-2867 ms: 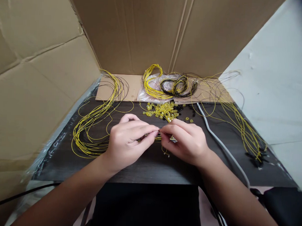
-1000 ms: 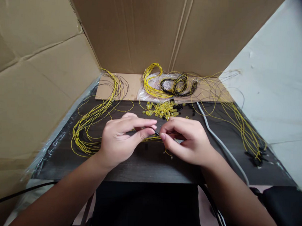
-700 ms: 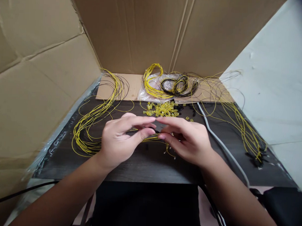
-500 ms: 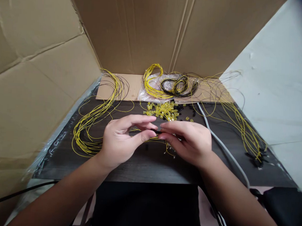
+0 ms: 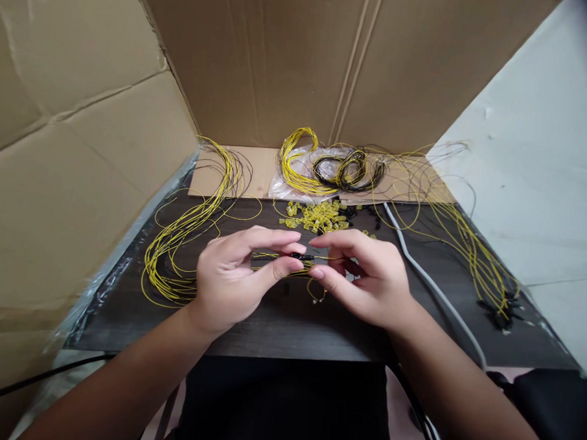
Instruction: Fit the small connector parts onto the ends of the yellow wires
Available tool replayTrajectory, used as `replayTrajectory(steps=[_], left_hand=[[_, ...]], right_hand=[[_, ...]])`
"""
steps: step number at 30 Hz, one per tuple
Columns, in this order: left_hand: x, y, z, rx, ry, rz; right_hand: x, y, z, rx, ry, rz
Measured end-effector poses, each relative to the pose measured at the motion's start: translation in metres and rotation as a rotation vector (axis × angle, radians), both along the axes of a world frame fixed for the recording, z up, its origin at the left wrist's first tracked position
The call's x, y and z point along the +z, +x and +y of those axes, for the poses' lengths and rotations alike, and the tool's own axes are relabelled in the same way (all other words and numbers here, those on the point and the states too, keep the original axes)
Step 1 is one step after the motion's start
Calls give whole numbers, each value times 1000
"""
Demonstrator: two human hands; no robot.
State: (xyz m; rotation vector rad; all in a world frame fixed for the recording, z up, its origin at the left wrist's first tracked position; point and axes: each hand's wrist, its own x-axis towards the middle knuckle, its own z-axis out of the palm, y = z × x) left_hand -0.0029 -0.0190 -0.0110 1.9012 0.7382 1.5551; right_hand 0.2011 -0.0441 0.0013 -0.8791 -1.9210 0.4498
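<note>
A small black plastic connector piece [image 5: 301, 256] with a thin yellow wire [image 5: 325, 258] coming out of its right end is pinched between the thumb and fingers of my left hand [image 5: 237, 269]. More yellow wires pass behind and under this hand. My right hand [image 5: 369, 272] is just to the right of the connector, its thumb and index finger spread apart without touching it. The yellow wire runs between them towards the curled lower fingers, which are partly hidden. Loose wire ends with metal terminals [image 5: 315, 301] hang below, between the hands.
Yellow translucent caps [image 5: 323, 215] are piled beyond my hands, with small black pieces beside them. Yellow wire bundles lie left [image 5: 170, 260] and right [image 5: 477, 254]. Coiled yellow and black wires [image 5: 344, 170] rest on plastic at the back. A grey cable [image 5: 427, 284] crosses the dark table.
My right thumb and index finger have parted and moved off the black connector, so it now shows. My left hand keeps its pinch. Several hanging wire ends have shifted left.
</note>
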Motion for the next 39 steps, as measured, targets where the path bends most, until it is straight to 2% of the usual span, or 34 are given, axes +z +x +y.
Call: replayTrajectory(steps=[7,12,17,22,27,33,39], left_hand=[[-2,-2,4,-30,107,4],[-4,-4,4,5,146,38],[-2,-4,4,37,199,89],[-1,-5,4,44,204,119],[-2,-5,3,35,195,109],[-3,-5,1,32,170,108],[-4,-4,0,15,118,69]], right_hand=[[3,-1,0,34,-211,129],[5,-3,-2,117,-369,225],[4,-3,-2,186,-474,325],[3,-3,-1,181,-523,375],[5,-3,-1,70,-383,206],[6,-3,-3,-74,-17,-44],[3,-2,-2,-80,140,-141]])
